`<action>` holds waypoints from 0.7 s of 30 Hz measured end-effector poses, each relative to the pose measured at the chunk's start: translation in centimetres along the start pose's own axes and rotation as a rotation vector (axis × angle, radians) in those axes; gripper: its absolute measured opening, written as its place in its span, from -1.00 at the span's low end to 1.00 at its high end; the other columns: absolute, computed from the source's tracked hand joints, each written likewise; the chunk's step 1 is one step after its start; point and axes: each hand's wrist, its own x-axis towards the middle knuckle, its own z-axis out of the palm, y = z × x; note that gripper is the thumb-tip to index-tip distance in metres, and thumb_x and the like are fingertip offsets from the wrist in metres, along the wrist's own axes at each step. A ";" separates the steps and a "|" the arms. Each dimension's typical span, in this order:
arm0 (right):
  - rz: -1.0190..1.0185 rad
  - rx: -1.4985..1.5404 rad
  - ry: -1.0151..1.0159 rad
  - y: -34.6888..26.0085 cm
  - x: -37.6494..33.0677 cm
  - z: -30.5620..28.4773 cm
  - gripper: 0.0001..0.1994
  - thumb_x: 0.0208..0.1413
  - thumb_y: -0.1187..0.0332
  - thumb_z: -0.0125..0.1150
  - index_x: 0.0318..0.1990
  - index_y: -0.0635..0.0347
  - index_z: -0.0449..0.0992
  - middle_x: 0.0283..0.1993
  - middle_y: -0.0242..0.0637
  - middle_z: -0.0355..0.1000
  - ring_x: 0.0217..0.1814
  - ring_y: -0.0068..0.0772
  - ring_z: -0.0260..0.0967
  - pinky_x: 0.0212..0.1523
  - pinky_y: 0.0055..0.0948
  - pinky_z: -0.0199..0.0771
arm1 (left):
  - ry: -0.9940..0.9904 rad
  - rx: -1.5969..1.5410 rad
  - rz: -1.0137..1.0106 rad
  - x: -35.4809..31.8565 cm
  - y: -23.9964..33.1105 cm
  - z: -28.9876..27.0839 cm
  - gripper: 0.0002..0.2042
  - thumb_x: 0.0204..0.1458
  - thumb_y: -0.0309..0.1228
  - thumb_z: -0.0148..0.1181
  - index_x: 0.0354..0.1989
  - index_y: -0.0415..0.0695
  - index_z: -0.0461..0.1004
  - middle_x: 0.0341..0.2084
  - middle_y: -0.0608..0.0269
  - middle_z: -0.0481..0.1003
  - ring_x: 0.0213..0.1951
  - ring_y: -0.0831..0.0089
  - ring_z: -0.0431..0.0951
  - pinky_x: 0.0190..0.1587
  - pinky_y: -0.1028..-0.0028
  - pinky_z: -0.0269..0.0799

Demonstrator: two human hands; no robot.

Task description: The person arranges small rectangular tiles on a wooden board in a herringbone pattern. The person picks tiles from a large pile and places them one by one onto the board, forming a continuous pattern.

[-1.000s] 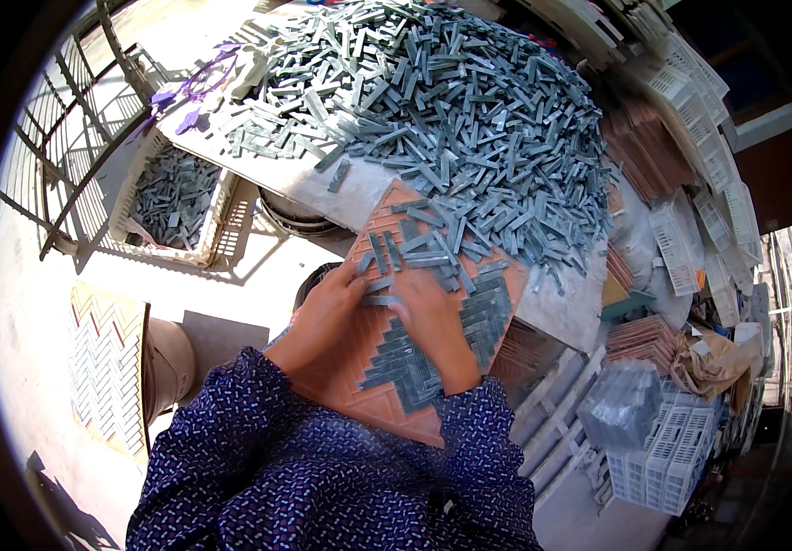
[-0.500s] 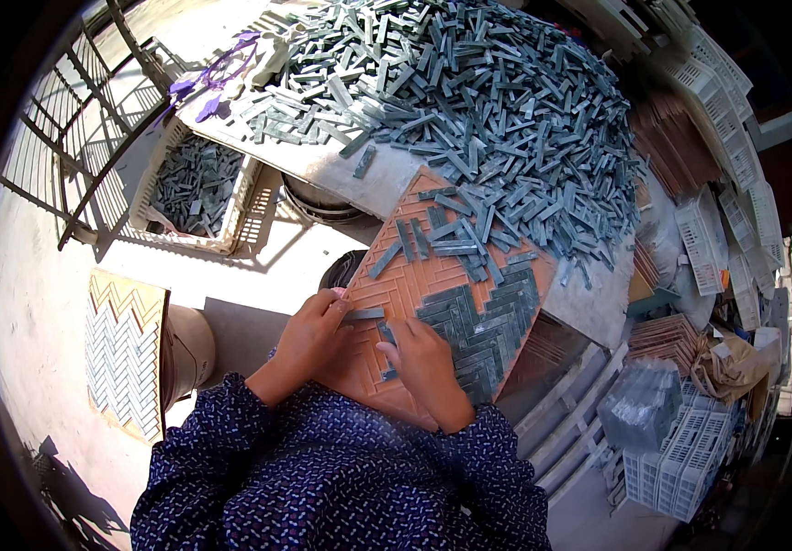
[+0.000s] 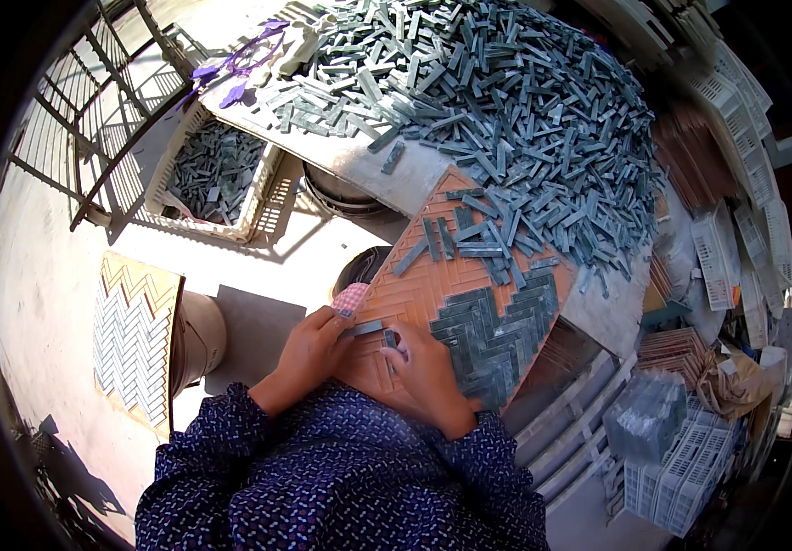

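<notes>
An orange tray [image 3: 387, 289] with herringbone grooves lies tilted across the table edge in front of me. Dark green stone strips [image 3: 483, 344] fill its lower right part. My left hand [image 3: 311, 347] is closed at the tray's left side, its fingertips pinching the end of a grey strip [image 3: 368, 327]. Just right of that, my right hand [image 3: 423, 369] curls over the tray with a dark strip [image 3: 390, 339] between thumb and fingers. Loose strips [image 3: 480, 248] lie on the tray's upper part. A pink checked cloth-like piece [image 3: 350, 298] shows beside my left fingertips.
A big heap of strips [image 3: 524, 110] covers the table [image 3: 359, 165] beyond the tray. A cream crate [image 3: 263, 188] of strips stands on the floor at left, near a filled herringbone tray [image 3: 139, 340] by a bucket [image 3: 201, 335]. Crates [image 3: 680, 468] and stacked trays [image 3: 671, 358] stand at right.
The view has shifted, so the scene sits slightly further right. My right fingers have drawn in around a dark strip; the left hand keeps its pinch on the grey one.
</notes>
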 end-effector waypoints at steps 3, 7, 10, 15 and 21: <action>-0.018 -0.042 -0.001 0.3 -0.5 0.2 -0.62 -0.09 0.47 0.30 -0.05 0.22 0.43 -0.31 -0.08 0.43 -0.40 -0.14 0.41 -0.35 -0.29 0.45 | 0.023 0.007 0.006 -0.8 0.2 -0.1 -0.76 -0.14 -0.54 0.23 -0.23 -0.18 0.48 -0.39 0.08 0.43 -0.32 0.07 0.48 -0.29 0.24 0.43; -0.116 -0.002 -0.019 0.5 -0.7 0.1 -0.61 -0.08 0.47 0.28 -0.03 0.22 0.41 -0.27 -0.05 0.43 -0.33 -0.09 0.43 -0.31 -0.26 0.44 | 0.062 -0.001 0.032 -1.5 0.1 0.2 -0.77 -0.17 -0.56 0.26 -0.27 -0.18 0.48 -0.39 0.08 0.43 -0.34 0.06 0.48 -0.31 0.26 0.43; -0.075 0.025 -0.038 0.5 -0.6 0.2 -0.61 -0.09 0.46 0.29 -0.04 0.23 0.41 -0.26 -0.04 0.43 -0.27 -0.05 0.43 -0.27 -0.24 0.44 | 0.079 -0.013 0.037 -1.8 0.0 0.6 -0.78 -0.17 -0.56 0.26 -0.29 -0.19 0.47 -0.39 0.08 0.43 -0.34 0.06 0.48 -0.32 0.26 0.43; -0.013 -0.033 -0.020 0.0 -0.3 0.6 -0.59 -0.13 0.46 0.30 -0.05 0.22 0.42 -0.23 -0.06 0.42 -0.26 -0.03 0.43 -0.26 -0.24 0.44 | 0.075 0.043 0.044 -1.6 -0.1 1.0 -0.78 -0.17 -0.56 0.26 -0.29 -0.20 0.46 -0.39 0.09 0.43 -0.34 0.08 0.49 -0.31 0.27 0.44; -0.048 -0.037 -0.074 0.1 -1.3 -0.6 -0.58 -0.16 0.47 0.33 -0.04 0.19 0.43 -0.24 -0.10 0.41 -0.30 -0.10 0.42 -0.28 -0.28 0.44 | 0.091 0.066 0.120 -1.4 0.6 0.7 -0.78 -0.16 -0.57 0.24 -0.27 -0.22 0.48 -0.41 0.11 0.44 -0.35 0.10 0.49 -0.31 0.28 0.44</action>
